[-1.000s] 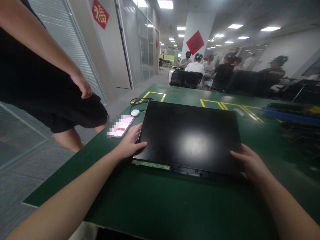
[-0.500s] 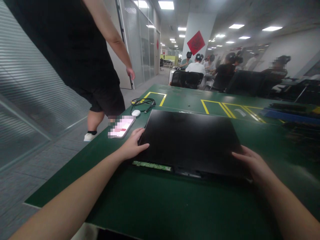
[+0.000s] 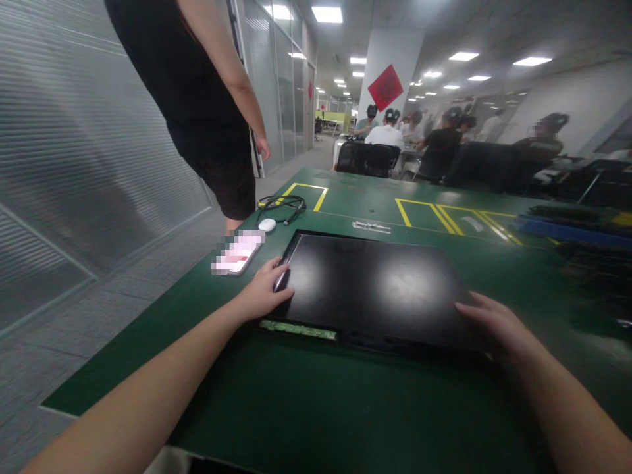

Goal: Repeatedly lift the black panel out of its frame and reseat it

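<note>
Before me on the green table (image 3: 276,408) is a black flat display panel (image 3: 365,283), its dark face up and reflecting two pale patches of light. A black frame edge shows along its far and left sides. At its near left edge a narrow green circuit board (image 3: 299,330) is exposed. My left hand (image 3: 266,289) grips the left edge, thumb on the face. My right hand (image 3: 498,322) holds the right edge the same way, with its other fingers partly hidden beneath.
Left of the panel lie a lit phone (image 3: 239,253), a white mouse-like object (image 3: 267,226) and a coiled black cable (image 3: 281,207). Yellow tape marks (image 3: 429,204) cross the far table. A blue tray-like object (image 3: 567,227) sits at right. A person (image 3: 207,112) walks by at left.
The panel's far edge has come down, so it lies flatter and shows reflections; a white label on the table behind it is now uncovered. The passing person has moved ahead and rightward.
</note>
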`<state>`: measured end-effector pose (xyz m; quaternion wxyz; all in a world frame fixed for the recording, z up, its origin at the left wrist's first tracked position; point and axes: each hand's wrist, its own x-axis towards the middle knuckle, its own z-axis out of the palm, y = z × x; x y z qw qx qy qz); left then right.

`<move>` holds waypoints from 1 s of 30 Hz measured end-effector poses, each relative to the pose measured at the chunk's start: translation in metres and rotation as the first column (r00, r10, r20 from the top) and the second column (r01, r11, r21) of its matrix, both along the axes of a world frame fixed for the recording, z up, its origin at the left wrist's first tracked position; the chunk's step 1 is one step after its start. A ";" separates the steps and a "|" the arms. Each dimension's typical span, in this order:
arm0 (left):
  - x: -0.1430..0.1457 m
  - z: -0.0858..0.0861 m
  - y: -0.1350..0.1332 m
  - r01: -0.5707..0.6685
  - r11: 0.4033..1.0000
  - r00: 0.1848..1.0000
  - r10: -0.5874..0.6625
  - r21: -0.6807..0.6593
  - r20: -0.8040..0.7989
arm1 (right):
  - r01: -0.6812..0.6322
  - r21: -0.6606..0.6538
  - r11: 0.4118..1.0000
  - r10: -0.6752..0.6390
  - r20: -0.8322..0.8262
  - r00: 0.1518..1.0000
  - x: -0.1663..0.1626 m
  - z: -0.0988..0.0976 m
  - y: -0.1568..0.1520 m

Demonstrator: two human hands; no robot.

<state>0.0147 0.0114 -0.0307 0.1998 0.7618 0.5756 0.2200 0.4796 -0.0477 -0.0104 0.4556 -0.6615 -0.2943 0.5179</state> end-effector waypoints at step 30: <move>0.005 0.002 -0.006 0.132 0.989 0.981 -0.120 0.069 -0.150 | -0.003 0.079 0.997 0.007 -0.048 0.999 -0.006 0.006 0.003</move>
